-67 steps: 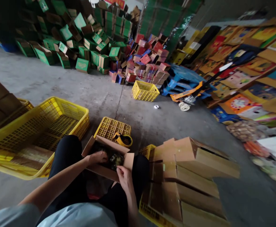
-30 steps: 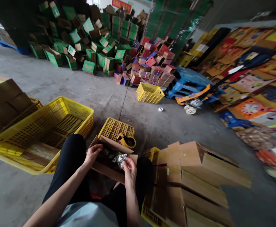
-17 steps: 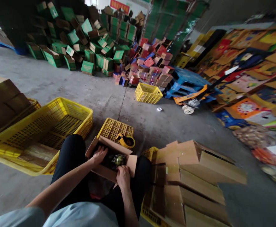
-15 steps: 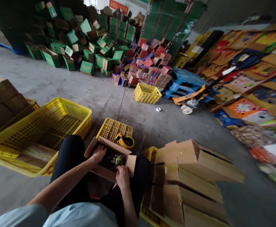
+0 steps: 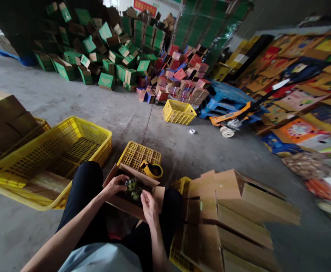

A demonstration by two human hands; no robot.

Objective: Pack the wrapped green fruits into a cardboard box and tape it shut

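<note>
An open brown cardboard box [image 5: 125, 206] rests on my lap, with dark greenish wrapped items [image 5: 132, 187] inside. My left hand [image 5: 114, 185] reaches into the box's left side, fingers curled around one of those items. My right hand [image 5: 149, 206] hovers at the box's near right edge, its fingers bent and close together beside the items; I cannot make out anything in it. A yellow tape dispenser [image 5: 151, 169] lies on an upturned yellow crate [image 5: 138, 154] just beyond the box.
A large yellow crate [image 5: 54, 158] sits on the floor at my left, brown boxes [image 5: 3, 121] beyond it. Stacked brown cartons [image 5: 233, 211] stand at my right. Farther off are piles of green and red boxes [image 5: 120, 56], a small yellow crate [image 5: 179, 112] and a pallet jack [image 5: 233, 121].
My left hand has shifted right inside the box and curled around a wrapped item. My right hand has lifted slightly off the box's near edge.
</note>
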